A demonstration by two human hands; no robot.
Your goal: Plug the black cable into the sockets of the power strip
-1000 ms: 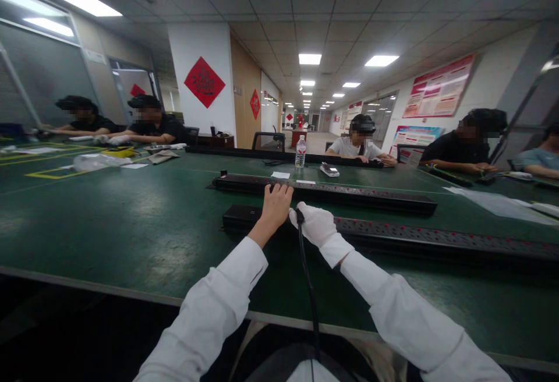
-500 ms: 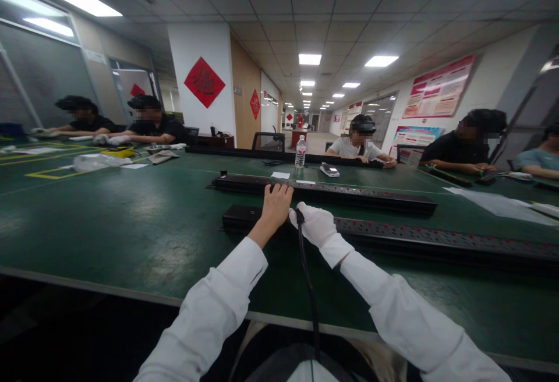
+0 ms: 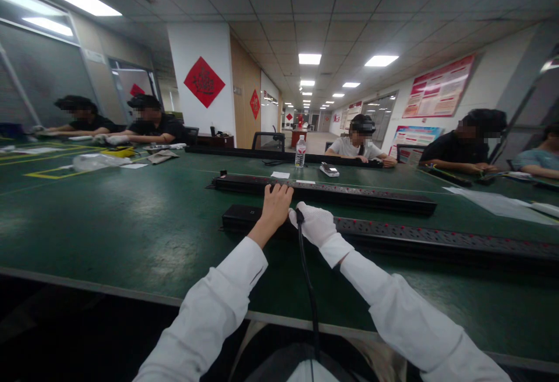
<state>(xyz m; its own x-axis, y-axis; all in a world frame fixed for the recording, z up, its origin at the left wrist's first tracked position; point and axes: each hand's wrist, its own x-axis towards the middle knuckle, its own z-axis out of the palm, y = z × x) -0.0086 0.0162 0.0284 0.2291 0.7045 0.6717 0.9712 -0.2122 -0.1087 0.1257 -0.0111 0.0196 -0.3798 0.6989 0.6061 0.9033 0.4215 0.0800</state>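
My left hand (image 3: 276, 202), bare, rests with bent fingers on the far black power strip (image 3: 371, 195), which has a row of small red parts along its face. In a white glove, my right hand (image 3: 315, 223) is closed around a black plug (image 3: 299, 216). The plug's black cable (image 3: 311, 294) runs down over the table edge towards my lap. Both hands are above the near power strip (image 3: 414, 235) and cover part of it. The plug's front end is hidden by the glove, so I cannot tell whether it sits in a socket.
A water bottle (image 3: 300, 152), a small white device (image 3: 329, 169) and a white paper (image 3: 280, 175) lie beyond the strips. Another long black strip (image 3: 244, 153) lies farther back on the green table (image 3: 109, 225). Several people sit around it; plastic bags (image 3: 98, 162) lie left.
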